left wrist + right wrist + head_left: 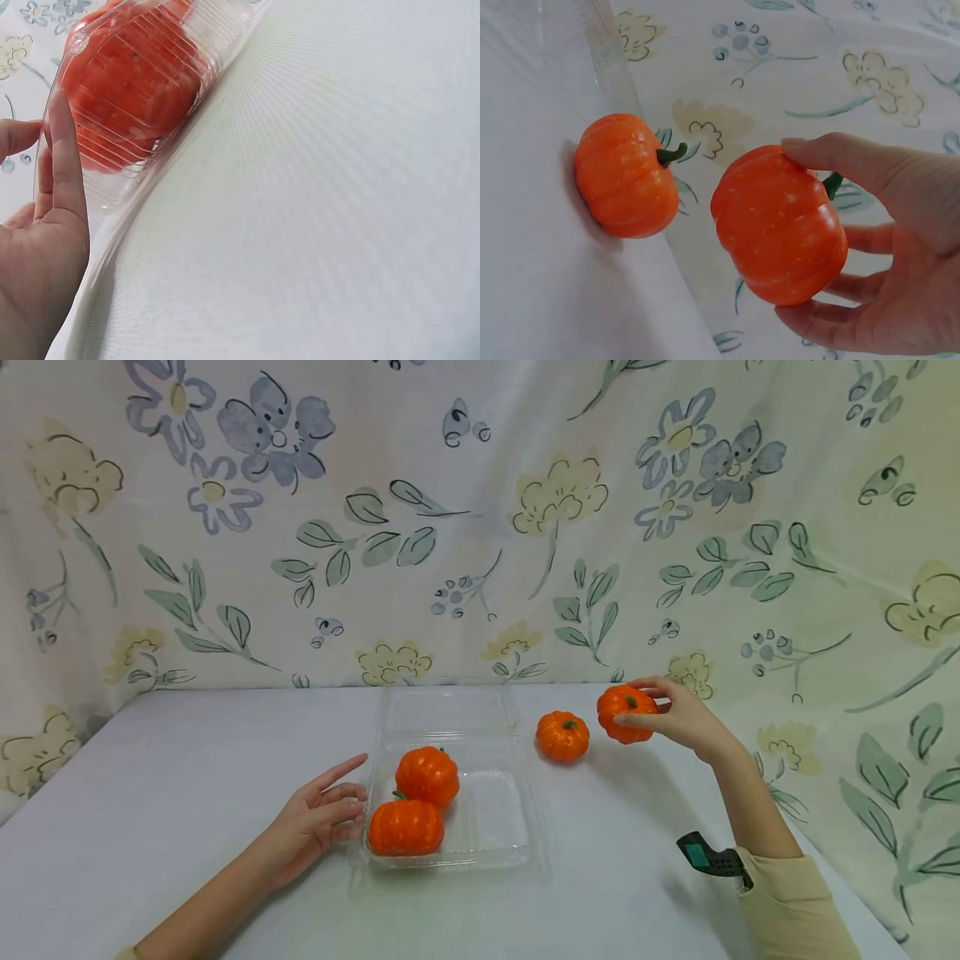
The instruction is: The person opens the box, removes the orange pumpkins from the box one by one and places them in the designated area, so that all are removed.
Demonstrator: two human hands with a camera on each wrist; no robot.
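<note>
My right hand (686, 717) holds a small orange toy pumpkin (624, 714) above the table, thumb on one side and fingers on the other. In the right wrist view this pumpkin (780, 225) has a green stem turned toward the palm. A second pumpkin (562, 737) rests on the table just left of it. Two more pumpkins, one behind (427, 777) and one in front (406, 828), sit in the left part of a clear plastic clamshell box (491, 810). Along the box's left wall, my left hand (311, 822) rests with its fingers fairly straight, touching the plastic (112, 184).
The box's transparent lid (450, 710) lies folded back toward the rear. Everything stands on a white table (187, 760). Behind it hangs a floral curtain (480, 527), meeting the table's back edge. A dark device (708, 857) is strapped to the right wrist.
</note>
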